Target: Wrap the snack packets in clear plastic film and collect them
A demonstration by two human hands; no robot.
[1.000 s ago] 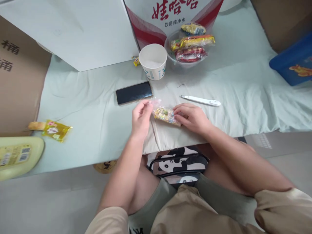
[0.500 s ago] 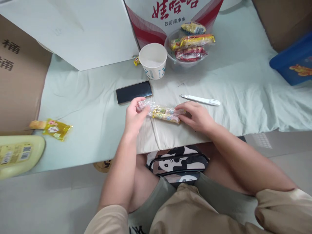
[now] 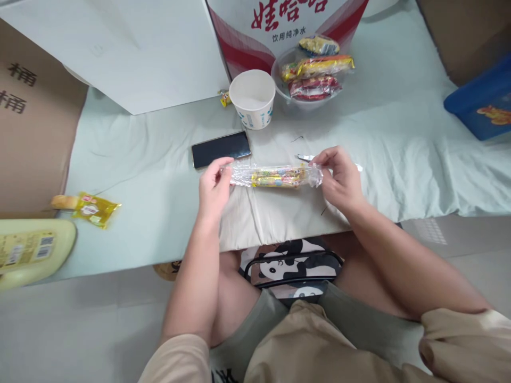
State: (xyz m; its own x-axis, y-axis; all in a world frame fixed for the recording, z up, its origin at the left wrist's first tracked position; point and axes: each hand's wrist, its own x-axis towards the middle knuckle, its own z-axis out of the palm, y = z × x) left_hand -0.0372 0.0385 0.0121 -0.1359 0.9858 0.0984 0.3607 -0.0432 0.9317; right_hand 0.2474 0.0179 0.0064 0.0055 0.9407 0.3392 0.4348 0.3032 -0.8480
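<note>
Between my two hands a clear plastic wrapper is stretched out, with yellow, colourfully printed snack sticks (image 3: pixel 277 177) inside it. My left hand (image 3: pixel 215 183) pinches the wrapper's left end. At the other end, my right hand (image 3: pixel 339 178) grips the crumpled plastic between thumb and fingers. Behind the right hand lies a white craft knife (image 3: pixel 305 157), mostly covered by that hand. A black phone (image 3: pixel 221 149) rests just beyond my left fingers.
A white paper tub (image 3: pixel 252 98) stands behind the phone. Beside it, a clear bowl (image 3: pixel 281 93) holds several packaged snacks. A yellow packet (image 3: pixel 97 210) lies at left near a pale yellow jug (image 3: pixel 43 250). A blue bin (image 3: pixel 475 101) stands at right.
My right hand has moved right and up, taking hold of the wrapper's right end. The wrapper is now pulled out longer and straighter. More of the craft knife is hidden.
</note>
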